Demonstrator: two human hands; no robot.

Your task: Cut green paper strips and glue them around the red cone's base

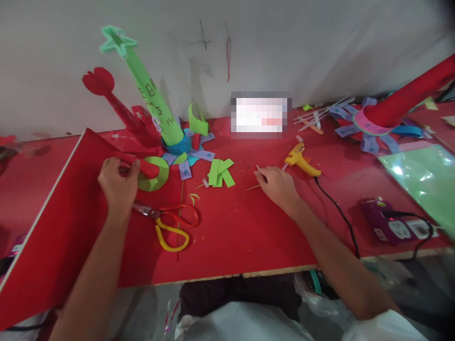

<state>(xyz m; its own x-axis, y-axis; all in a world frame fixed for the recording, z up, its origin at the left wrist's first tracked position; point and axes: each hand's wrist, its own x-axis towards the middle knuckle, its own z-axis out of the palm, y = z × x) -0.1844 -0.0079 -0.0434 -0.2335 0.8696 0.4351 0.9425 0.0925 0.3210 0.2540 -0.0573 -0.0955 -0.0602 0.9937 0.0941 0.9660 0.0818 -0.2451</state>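
Note:
My left hand (119,180) is closed round a small roll of red paper (148,169), its far end lying over a green paper ring (162,175). My right hand (279,185) rests on the table with fingers curled together. A thin pale strip (253,188) pokes out beside its fingertips; whether the fingers grip it is hard to see. Scissors (174,219) with one red and one yellow handle lie just right of my left wrist. Several green paper strips (220,173) sit between my hands. Behind my right hand lies a yellow glue gun (300,160) with a black cord.
A tall green paper tube (152,99) with a star top stands at the back left, beside a red paper shape (121,109). A red tube model (408,97) leans at the right. A purple power socket (387,221) sits near the front edge. A red board (60,208) slants at left.

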